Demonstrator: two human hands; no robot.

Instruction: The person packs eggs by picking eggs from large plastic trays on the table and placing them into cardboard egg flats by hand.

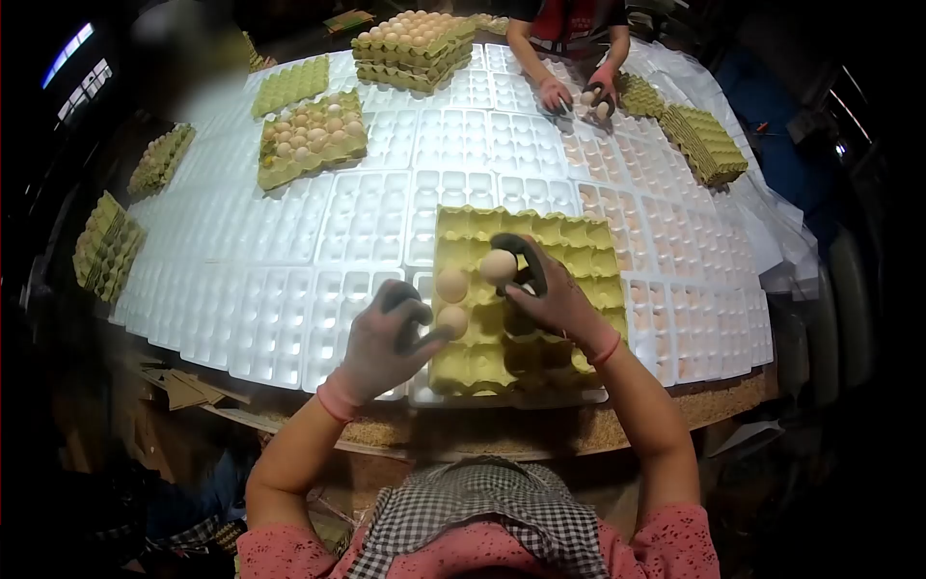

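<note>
A yellow-green egg tray (526,362) lies in front of me on top of white plastic trays. Two eggs are in its left column: an upper egg (451,284) and a lower egg (451,320). Over the tray, my right hand (552,297), in a dark-palmed glove, grips a pale egg (498,266) at its fingertips. Part of another pale round shape shows by that palm, mostly hidden. My left hand (384,333), gloved too, is at the tray's left edge with fingers curved and apart. Its thumb reaches the lower egg; whether they touch I cannot tell.
White plastic trays (367,217) cover the table; those on the right hold eggs. A tray of eggs (313,138) and stacked egg trays (415,48) stand farther back. Across the table, a co-worker's hands (579,95) handle eggs. More egg trays (704,145) are stacked at right.
</note>
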